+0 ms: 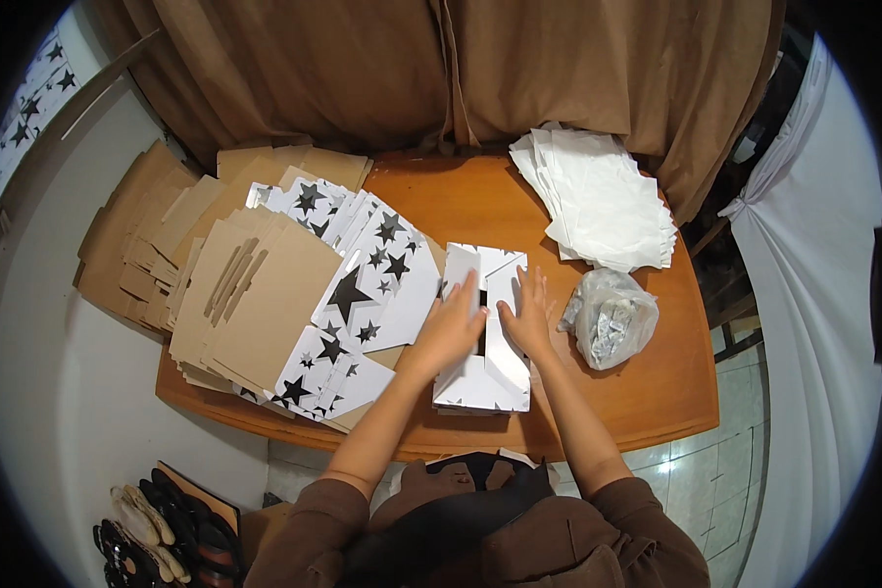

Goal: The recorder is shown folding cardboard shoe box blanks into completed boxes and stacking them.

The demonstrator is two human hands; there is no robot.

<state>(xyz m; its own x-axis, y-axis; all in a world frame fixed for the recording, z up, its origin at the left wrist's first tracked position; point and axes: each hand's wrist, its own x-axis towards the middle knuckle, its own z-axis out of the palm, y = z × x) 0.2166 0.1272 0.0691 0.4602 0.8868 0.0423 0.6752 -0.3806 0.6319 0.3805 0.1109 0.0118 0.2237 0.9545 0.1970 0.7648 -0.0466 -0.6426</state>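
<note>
A white cardboard box (468, 384) stands upright near the front middle of the table, its top flaps folded partly inward around a dark gap. My left hand (449, 329) lies on the left flap, fingers stretched out and thumb toward the gap. On the opposite flap rests my right hand (527, 319), its fingers also extended and spread. Neither hand grips anything. Left of the box are flat white cardboard blanks with black stars (402, 294), partly under brown cardboard blanks (265, 328).
The wooden table (441, 196) has a curved front edge. White paper sheets (598, 201) lie in a stack at the back right, with a clear plastic bag of small packets (612, 323) in front. A brown curtain (363, 78) hangs behind. Shoes (171, 529) stand at lower left.
</note>
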